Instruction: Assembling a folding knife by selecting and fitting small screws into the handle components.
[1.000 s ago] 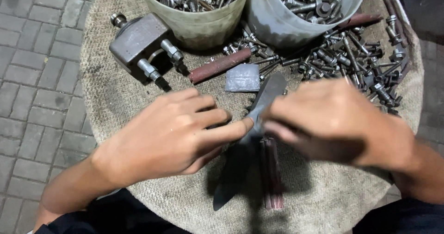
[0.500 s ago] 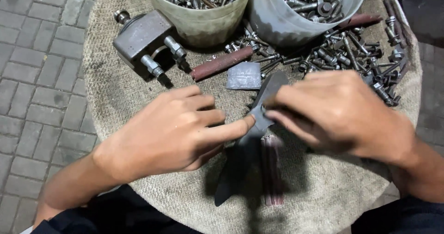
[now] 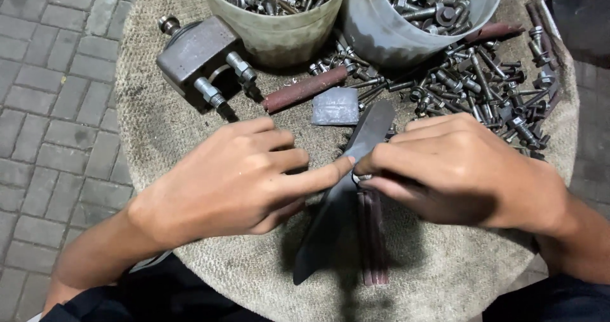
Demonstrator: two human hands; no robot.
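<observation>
Hands, left (image 3: 235, 176) and right (image 3: 457, 169), are pinching a small nut (image 3: 361, 178) against the flat blade (image 3: 343, 188); slackening either grip is risking dropping it among loose bolts (image 3: 483, 87).

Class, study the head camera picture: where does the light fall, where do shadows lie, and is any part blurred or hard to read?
Head view: light from above falls evenly on the left hand and right hand; a dark shadow pools beneath them over the flat metal blade and burlap-covered table; the loose bolts glint faintly; focus is sharp, but the small part pinched at the fingertips is hidden.
</observation>
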